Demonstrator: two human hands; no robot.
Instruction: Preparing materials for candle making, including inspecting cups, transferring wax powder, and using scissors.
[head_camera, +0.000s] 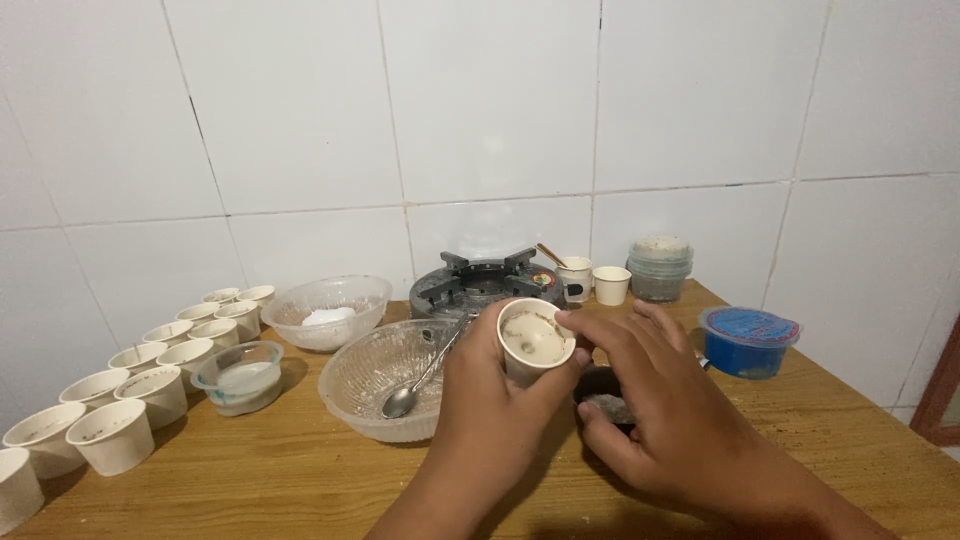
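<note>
- A small paper cup (534, 338) with pale creamy contents is held tilted toward the camera, near the table (300, 480) middle, by the left hand (490, 405), fingers clamped round its wall.
- The cup rim is touched by the right hand (660, 410) at its forefinger tip; the other fingers are spread loosely, the thumb curled under beside a dark round object (605, 400) on the table, mostly hidden by both hands.
- A patterned glass bowl (375, 385) with a metal spoon (415, 385) lying in it sits just left of the held cup.
- A second clear bowl (325, 310) holding white matter is seen behind it, toward the back edge.
- A small lidded clear tub (240, 375) stands near the left bowl.
- 2 rows of paper cups (150, 385) are lined along the left edge.
- At the back edge: a single gas burner (480, 280), 2 more cups (595, 282), 1 with a stick in it, a stack of clear containers (660, 268).
- A blue-lidded tub (748, 340) sits near the right edge.
</note>
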